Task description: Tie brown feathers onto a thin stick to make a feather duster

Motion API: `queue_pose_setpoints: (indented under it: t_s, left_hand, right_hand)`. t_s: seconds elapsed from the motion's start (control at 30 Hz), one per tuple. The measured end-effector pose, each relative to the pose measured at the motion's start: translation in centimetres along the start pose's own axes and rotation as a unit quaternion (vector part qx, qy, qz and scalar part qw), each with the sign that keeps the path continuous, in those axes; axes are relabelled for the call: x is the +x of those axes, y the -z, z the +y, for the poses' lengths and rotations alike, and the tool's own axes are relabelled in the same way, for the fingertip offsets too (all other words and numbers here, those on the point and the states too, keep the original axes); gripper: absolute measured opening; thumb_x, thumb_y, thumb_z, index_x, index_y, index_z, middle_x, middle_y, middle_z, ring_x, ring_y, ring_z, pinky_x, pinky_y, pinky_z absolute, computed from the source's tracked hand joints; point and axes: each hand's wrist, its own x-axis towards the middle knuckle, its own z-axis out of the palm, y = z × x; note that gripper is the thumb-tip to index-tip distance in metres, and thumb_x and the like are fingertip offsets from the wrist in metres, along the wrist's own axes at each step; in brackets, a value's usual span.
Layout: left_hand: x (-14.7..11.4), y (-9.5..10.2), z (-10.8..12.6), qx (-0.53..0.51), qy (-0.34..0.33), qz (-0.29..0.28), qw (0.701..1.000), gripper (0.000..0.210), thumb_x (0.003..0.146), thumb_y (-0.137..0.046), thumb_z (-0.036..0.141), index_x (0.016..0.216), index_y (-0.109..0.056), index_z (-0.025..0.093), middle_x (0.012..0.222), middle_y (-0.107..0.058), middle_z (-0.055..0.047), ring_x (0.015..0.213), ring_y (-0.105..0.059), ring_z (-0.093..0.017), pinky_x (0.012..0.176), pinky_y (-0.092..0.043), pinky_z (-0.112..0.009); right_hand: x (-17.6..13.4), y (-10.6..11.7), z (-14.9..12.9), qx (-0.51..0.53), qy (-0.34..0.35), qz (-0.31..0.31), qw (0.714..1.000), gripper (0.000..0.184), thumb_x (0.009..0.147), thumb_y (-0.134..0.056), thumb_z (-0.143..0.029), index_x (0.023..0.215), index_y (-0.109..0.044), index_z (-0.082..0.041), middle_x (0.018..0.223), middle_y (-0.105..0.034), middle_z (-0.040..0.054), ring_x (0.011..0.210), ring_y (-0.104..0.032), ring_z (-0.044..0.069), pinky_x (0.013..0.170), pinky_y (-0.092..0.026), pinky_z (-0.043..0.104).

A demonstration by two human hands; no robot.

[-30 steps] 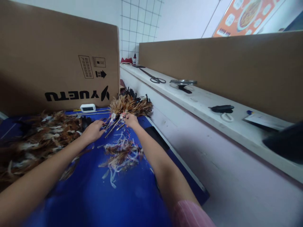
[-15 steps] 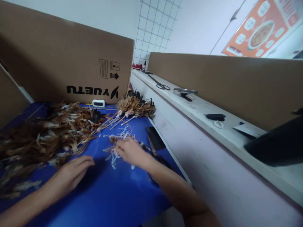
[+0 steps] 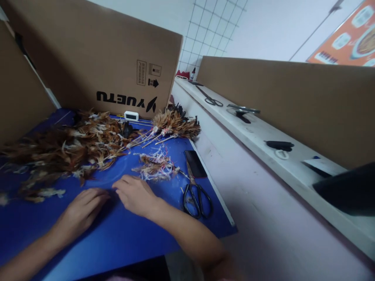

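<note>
My left hand (image 3: 84, 208) is low over the blue tabletop (image 3: 117, 242), palm down, its fingers loosely stretched and no object visible in them. Close to its right, my right hand (image 3: 133, 193) is also palm down with fingers loosely bent. I see nothing held there; its fingertips point left. Just beyond the right hand lies a small heap of white strips and feather scraps (image 3: 156, 166). Black-handled scissors (image 3: 195, 191) rest to the right of it, their blades against a black phone-like slab (image 3: 195, 164). A large pile of brown feathers (image 3: 88, 144) spreads beyond my left hand.
Several feather bundles on sticks (image 3: 175, 125) lie at the back right. A small white digital display (image 3: 131, 116) stands before a cardboard box (image 3: 117, 58). On the right, a white ledge (image 3: 252, 136) carries another pair of scissors (image 3: 212, 101) and a dark cylinder (image 3: 348, 187).
My right hand has left the scrap heap and moved left, beside my left hand, uncovering the scissors. My left hand has stayed near its place. The camera view has shifted.
</note>
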Motion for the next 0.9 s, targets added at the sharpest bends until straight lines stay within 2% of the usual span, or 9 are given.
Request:
queue_pose_setpoints:
  t_s: [0.1,0.13,0.2,0.27,0.33,0.43,0.57,0.73,0.9]
  left_hand:
    - [2.5,-0.6,2.0,-0.025,-0.043,-0.031,0.998,0.021,0.088,-0.054,0.012,0.103,-0.065,0.023,0.096,-0.071,-0.005,0.093,-0.066,-0.02,0.086,-0.051,-0.035]
    - [3.8,-0.9,2.2,-0.025,-0.037,-0.024,0.999,0.021,0.089,-0.052,0.013,0.102,-0.065,0.022,0.096,-0.071,-0.006,0.093,-0.065,-0.02,0.086,-0.051,-0.036]
    - [6.8,-1.6,1.7,-0.019,-0.003,-0.013,1.0,0.019,0.091,-0.049,0.018,0.1,-0.065,0.02,0.097,-0.071,-0.008,0.093,-0.065,-0.021,0.085,-0.051,-0.036]
    - [10.5,-2.6,0.2,-0.027,0.033,-0.016,0.999,0.023,0.093,-0.045,0.025,0.1,-0.066,0.021,0.096,-0.072,-0.007,0.091,-0.066,-0.021,0.085,-0.052,-0.035]
    - [14.4,-4.0,-1.9,0.006,0.086,-0.021,0.996,0.027,0.093,-0.044,0.03,0.101,-0.067,0.02,0.101,-0.072,-0.008,0.099,-0.066,-0.023,0.092,-0.05,-0.037]
    - [20.1,-6.7,-4.4,0.062,0.155,-0.107,0.98,0.031,0.09,-0.046,0.03,0.11,-0.066,0.018,0.113,-0.069,-0.01,0.11,-0.063,-0.023,0.101,-0.045,-0.033]
    - [25.7,-10.4,-5.8,0.104,0.212,-0.103,0.966,0.038,0.087,-0.05,0.032,0.118,-0.061,0.013,0.122,-0.063,-0.017,0.115,-0.06,-0.03,0.1,-0.045,-0.039]
    - [29.8,-13.9,-7.1,0.13,0.296,-0.082,0.943,0.042,0.091,-0.045,0.038,0.121,-0.058,0.011,0.115,-0.065,-0.021,0.107,-0.063,-0.034,0.088,-0.05,-0.042]
    - [31.6,-15.8,-8.4,0.124,0.337,-0.091,0.929,0.033,0.086,-0.055,0.037,0.109,-0.065,0.015,0.103,-0.072,-0.018,0.1,-0.066,-0.033,0.081,-0.05,-0.038]
  right_hand:
    - [-0.8,1.3,0.8,0.028,-0.007,0.106,0.994,0.023,0.096,-0.042,-0.016,0.105,-0.063,-0.014,0.097,-0.067,0.005,0.093,-0.062,0.014,0.088,-0.049,0.025]
    - [-1.2,1.6,1.1,0.02,-0.007,0.14,0.99,0.024,0.096,-0.041,-0.016,0.105,-0.063,-0.014,0.095,-0.067,0.0053,0.091,-0.062,0.014,0.087,-0.049,0.025]
    - [-1.9,1.6,1.5,-0.024,0.001,0.197,0.98,0.025,0.096,-0.04,-0.015,0.104,-0.064,-0.014,0.09,-0.067,0.0056,0.086,-0.061,0.015,0.082,-0.049,0.027]
    - [-2.4,1.1,1.7,-0.078,0.025,0.233,0.969,0.024,0.095,-0.042,-0.014,0.103,-0.064,-0.015,0.084,-0.066,0.0045,0.08,-0.06,0.016,0.076,-0.048,0.029]
    - [-2.8,0.3,1.8,-0.119,0.058,0.242,0.961,0.02,0.094,-0.044,-0.014,0.099,-0.063,-0.016,0.076,-0.062,0.0017,0.071,-0.058,0.015,0.068,-0.045,0.03]
    - [-2.9,-0.8,1.6,-0.149,0.108,0.237,0.954,0.015,0.092,-0.047,-0.015,0.093,-0.062,-0.017,0.066,-0.054,-0.0029,0.059,-0.052,0.013,0.055,-0.038,0.029]
    - [-2.8,-1.6,1.7,-0.152,0.142,0.229,0.951,0.012,0.09,-0.048,-0.017,0.093,-0.06,-0.016,0.066,-0.05,-0.0044,0.056,-0.051,0.011,0.051,-0.034,0.027]
    - [-2.8,-1.5,2.1,-0.146,0.123,0.248,0.95,0.013,0.088,-0.047,-0.015,0.077,-0.053,-0.017,0.064,-0.047,-0.004,0.054,-0.051,0.011,0.048,-0.034,0.026]
    - [-2.7,-1.6,2.1,-0.144,0.117,0.288,0.94,0.019,0.091,-0.044,-0.017,0.073,-0.049,-0.017,0.06,-0.043,-0.0049,0.049,-0.05,0.01,0.043,-0.033,0.025]
